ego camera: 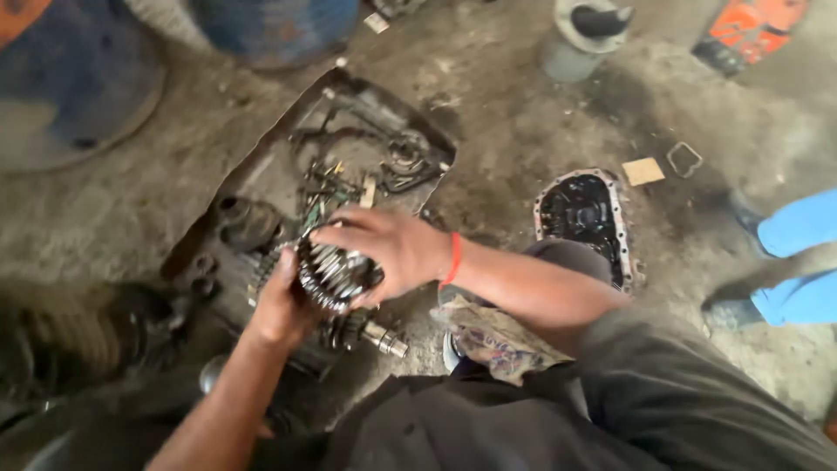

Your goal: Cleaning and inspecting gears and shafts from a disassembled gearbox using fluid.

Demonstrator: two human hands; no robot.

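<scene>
Both hands hold a greasy metal gear (334, 275) with shiny slanted teeth above an oily tray. My left hand (281, 307) grips it from below and behind. My right hand (384, 249), with a red band at the wrist, covers its top and right side. Just under the gear lies a dark geared shaft (370, 333) with a bright steel end pointing right.
A flat metal tray (261, 166) on the dirty concrete floor holds small tools, springs and parts. A gearbox cover (586, 214) lies to the right. Blue drums (270, 26) stand at the top left, a grey container (575, 39) at the top. Another person's blue trouser leg (798, 262) is at the right edge.
</scene>
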